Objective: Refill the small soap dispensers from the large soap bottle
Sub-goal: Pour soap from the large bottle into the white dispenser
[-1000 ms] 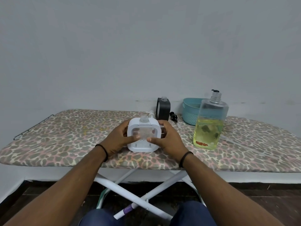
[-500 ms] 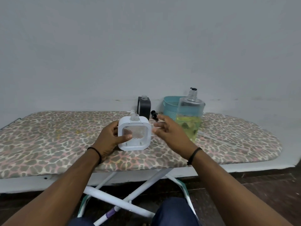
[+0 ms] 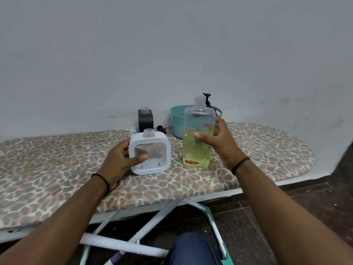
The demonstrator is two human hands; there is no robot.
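A small white square dispenser [image 3: 164, 148] with a clear window and an uncapped neck stands on the leopard-print ironing board [image 3: 57, 169]. My left hand [image 3: 119, 159] grips its left side, thumb across the window. To its right stands the large clear soap bottle [image 3: 197, 152], uncapped and about half full of yellow soap. My right hand [image 3: 219, 140] wraps around its right side, thumb on the front. A small black dispenser [image 3: 145, 120], also uncapped, stands at the back by the wall.
A teal basket [image 3: 176, 121] sits behind the large bottle with a black pump head [image 3: 207, 98] sticking up from it. Another black pump [image 3: 161, 129] and a white pump [image 3: 132, 131] lie behind the white dispenser. The board's legs cross below.
My right hand left the white dispenser, reached right and took hold of the large soap bottle. My left hand stayed on the dispenser. The camera view shifted to the right.
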